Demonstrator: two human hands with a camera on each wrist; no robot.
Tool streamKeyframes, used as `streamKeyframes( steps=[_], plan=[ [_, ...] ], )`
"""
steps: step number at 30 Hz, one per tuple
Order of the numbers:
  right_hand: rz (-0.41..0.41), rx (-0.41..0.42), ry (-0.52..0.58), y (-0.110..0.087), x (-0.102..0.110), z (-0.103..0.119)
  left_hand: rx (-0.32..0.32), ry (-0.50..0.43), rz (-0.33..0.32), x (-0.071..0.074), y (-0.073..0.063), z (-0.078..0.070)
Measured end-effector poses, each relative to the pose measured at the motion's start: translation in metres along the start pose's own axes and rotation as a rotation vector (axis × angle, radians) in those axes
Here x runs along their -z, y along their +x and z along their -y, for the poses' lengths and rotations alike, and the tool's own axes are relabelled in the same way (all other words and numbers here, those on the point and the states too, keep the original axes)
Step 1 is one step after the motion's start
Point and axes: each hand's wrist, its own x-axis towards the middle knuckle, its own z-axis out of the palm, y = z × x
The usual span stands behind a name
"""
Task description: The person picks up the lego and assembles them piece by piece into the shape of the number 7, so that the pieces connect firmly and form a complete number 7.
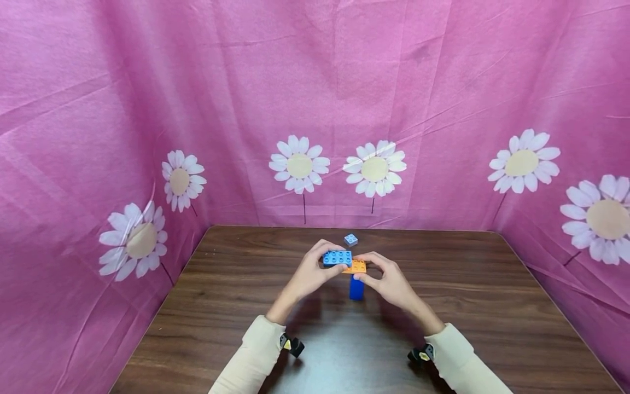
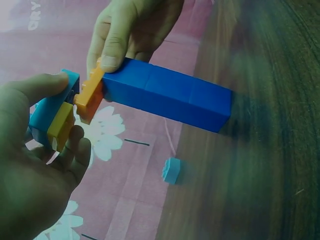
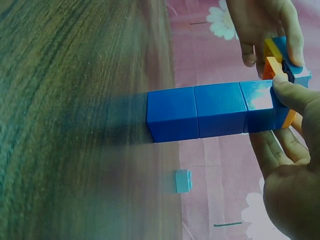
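Wood-grain worktop [image 1: 236,295], pink daisy-print cloth [image 1: 344,82] around. Upright blue tower [image 1: 356,288], orange-topped, pinched in right grip [image 1: 392,282]; blue studded brick [image 1: 337,258], yellow beneath, pinched in left grip [image 1: 311,273].

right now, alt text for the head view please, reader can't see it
A person's left hand holds a blue studded brick close to an orange brick topping a dark blue tower, which the right hand grips. A small light blue brick sits behind the hands on a wooden table, before pink daisy-print cloth.
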Motion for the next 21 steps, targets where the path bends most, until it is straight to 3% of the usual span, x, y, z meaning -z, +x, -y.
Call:
streamKeyframes(
  steps=[8,21],
  plan=[
    [0.011,-0.04,0.032,0.0011,0.002,0.0028,0.012,0.04,0.027,-0.001,0.0006,0.0061],
    [0.013,-0.069,0.049,0.0022,0.0028,0.0022,-0.052,0.131,0.061,0.0041,0.0047,0.0012]
  ],
)
